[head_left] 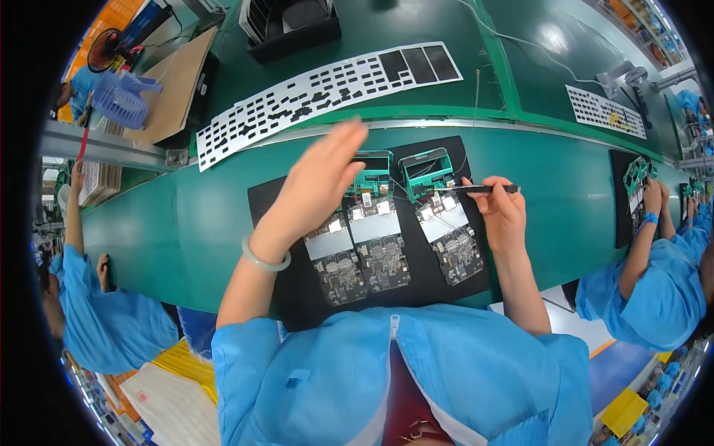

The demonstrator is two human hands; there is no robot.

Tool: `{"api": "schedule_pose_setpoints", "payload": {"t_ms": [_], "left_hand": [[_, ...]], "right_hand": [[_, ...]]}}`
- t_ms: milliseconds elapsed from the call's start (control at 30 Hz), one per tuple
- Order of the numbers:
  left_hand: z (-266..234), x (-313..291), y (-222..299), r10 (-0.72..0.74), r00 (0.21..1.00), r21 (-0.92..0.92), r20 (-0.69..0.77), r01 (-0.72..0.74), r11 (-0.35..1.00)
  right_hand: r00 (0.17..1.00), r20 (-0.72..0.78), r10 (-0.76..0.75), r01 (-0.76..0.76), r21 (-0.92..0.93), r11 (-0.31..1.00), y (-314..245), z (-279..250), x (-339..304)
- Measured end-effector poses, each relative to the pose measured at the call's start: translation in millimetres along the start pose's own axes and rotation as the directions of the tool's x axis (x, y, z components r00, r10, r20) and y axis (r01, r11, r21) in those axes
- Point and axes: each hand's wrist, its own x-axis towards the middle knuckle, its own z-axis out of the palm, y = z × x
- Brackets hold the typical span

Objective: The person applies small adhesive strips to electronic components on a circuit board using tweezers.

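Note:
Three circuit boards, the left (338, 267), the middle (383, 256) and the right one (455, 249), lie side by side on a black mat (297, 316). At the far end of the right board sits a green frame (426, 157); another green frame (381, 157) tops the middle board. My right hand (502, 212) grips a slim black-handled tool (480, 189), its thin metal tip at the right frame's near edge. Raised over the left board's far end, my left hand (316, 178) has its fingers stretched out and holds nothing visible. It hides whatever is beneath it.
Beyond the mat lies a white sheet (253, 130) of black stickers. A black bin (297, 37) stands farther back. At left are a cardboard panel (175, 89) and a blue plastic basket (123, 100). Co-workers in blue sit on both sides; the right one handles a green part (636, 175).

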Motion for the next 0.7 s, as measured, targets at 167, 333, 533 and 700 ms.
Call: {"api": "schedule_pose_setpoints", "payload": {"t_ms": [167, 333, 533, 700], "left_hand": [[-5, -7, 11, -0.138, 0.961, 0.033, 0.242, 0.134, 0.990], [-3, -9, 15, -0.082, 0.989, 0.121, 0.125, 0.066, 0.990], [4, -17, 26, 0.052, 0.998, 0.171, 0.021, -0.055, 0.984], [10, -21, 28, 0.103, 0.995, 0.209, 0.000, -0.101, 0.973]], "right_hand": [[0.999, 0.000, 0.049, -0.049, -0.061, 0.997, -1, 6, 12], [0.996, 0.008, 0.092, -0.090, -0.117, 0.989, -2, 5, 19], [0.988, -0.047, 0.147, -0.152, -0.139, 0.978, -2, 4, 20], [0.987, -0.039, 0.158, -0.162, -0.155, 0.975, -4, 3, 20]]}}
